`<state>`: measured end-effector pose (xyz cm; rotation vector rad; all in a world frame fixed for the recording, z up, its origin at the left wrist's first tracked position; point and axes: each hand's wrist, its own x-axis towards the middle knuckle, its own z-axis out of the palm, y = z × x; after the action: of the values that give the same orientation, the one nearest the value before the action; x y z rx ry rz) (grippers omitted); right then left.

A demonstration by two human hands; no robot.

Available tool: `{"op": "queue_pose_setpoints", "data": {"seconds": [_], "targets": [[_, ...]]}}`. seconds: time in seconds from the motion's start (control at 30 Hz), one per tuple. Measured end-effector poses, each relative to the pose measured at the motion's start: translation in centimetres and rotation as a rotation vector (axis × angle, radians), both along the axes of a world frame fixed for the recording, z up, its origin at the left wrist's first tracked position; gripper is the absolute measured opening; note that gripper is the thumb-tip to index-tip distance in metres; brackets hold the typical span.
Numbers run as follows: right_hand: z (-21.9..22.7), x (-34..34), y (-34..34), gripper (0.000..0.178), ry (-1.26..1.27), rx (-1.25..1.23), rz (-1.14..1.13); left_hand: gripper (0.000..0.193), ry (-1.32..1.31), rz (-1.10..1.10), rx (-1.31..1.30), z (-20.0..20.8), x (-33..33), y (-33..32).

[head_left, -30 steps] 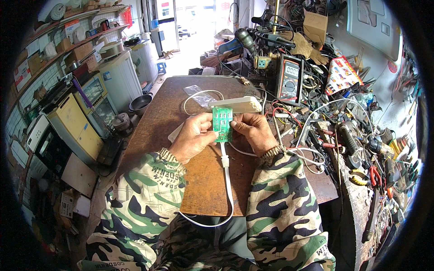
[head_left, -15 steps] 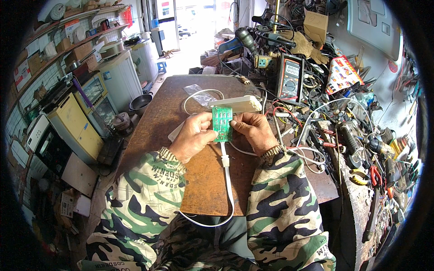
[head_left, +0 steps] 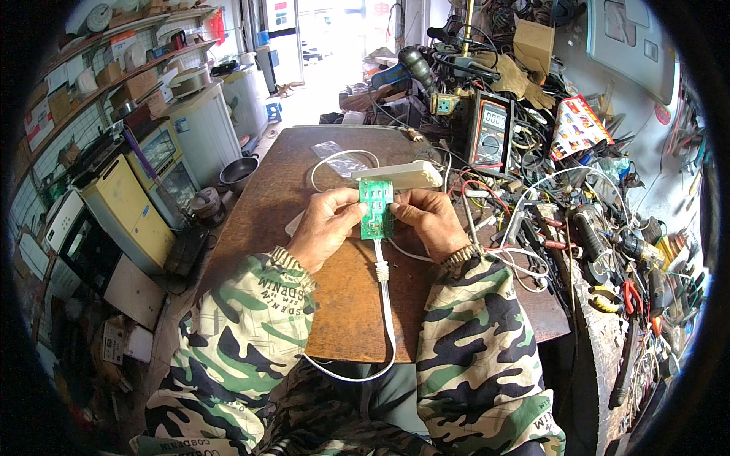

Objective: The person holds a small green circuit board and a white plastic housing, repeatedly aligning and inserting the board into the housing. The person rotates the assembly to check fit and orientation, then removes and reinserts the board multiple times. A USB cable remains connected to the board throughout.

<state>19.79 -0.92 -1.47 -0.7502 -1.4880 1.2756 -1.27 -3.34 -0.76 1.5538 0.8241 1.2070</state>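
Observation:
A small green circuit board [head_left: 376, 211] with rows of solder spots is held up above the brown table, roughly upright. My left hand [head_left: 327, 226] pinches its left edge between thumb and fingers. On the opposite edge, my right hand [head_left: 430, 222] grips it the same way. From the board's lower end a white cable [head_left: 385, 311] with a ribbed sleeve hangs down and loops over the table's front edge. Just behind the board lies a long white plastic casing [head_left: 407, 175]. A pale flat piece beside my left hand is mostly hidden by it.
The wooden table [head_left: 342, 327] also bears a clear plastic bag [head_left: 338, 159]. A multimeter [head_left: 490, 135] stands at the back right. Pliers [head_left: 631, 296], a drill [head_left: 635, 245] and tangled wires crowd the right bench. Along the left are a pan [head_left: 238, 173] and a yellow cabinet [head_left: 129, 213].
Both hands still hold the board, which has shifted very slightly right in the picture. My left fingers have moved a little on its edge.

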Motion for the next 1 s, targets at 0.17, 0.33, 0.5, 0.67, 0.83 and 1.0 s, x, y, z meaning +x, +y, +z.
{"op": "queue_pose_setpoints", "data": {"seconds": [0.17,0.33,0.5,0.67,0.83,1.0], "targets": [[1.6,-0.7,-1.3,0.02,-0.059,-0.005,0.072,0.025,0.002,0.115,-0.002,0.5,-0.3,-0.7],[0.7,-0.8,-1.0,0.036,-0.125,-0.032,0.129,0.024,-0.047,0.098,0.003,0.6,0.1,-0.6],[0.0,-0.7,-0.3,0.037,-0.162,0.006,0.118,0.024,-0.028,0.108,0.013,0.9,0.2,-0.8],[0.2,-1.1,-0.5,0.032,-0.158,-0.021,0.147,0.024,-0.051,0.104,0.024,1.0,0.0,-1.0],[0.3,-1.1,-0.6,0.032,-0.156,-0.021,0.137,0.025,-0.04,0.093,0.028,0.7,0.0,-0.6],[0.8,-0.5,-1.3,0.033,-0.133,-0.018,0.128,0.026,-0.017,0.107,0.024,1.2,0.7,-0.8]]}}
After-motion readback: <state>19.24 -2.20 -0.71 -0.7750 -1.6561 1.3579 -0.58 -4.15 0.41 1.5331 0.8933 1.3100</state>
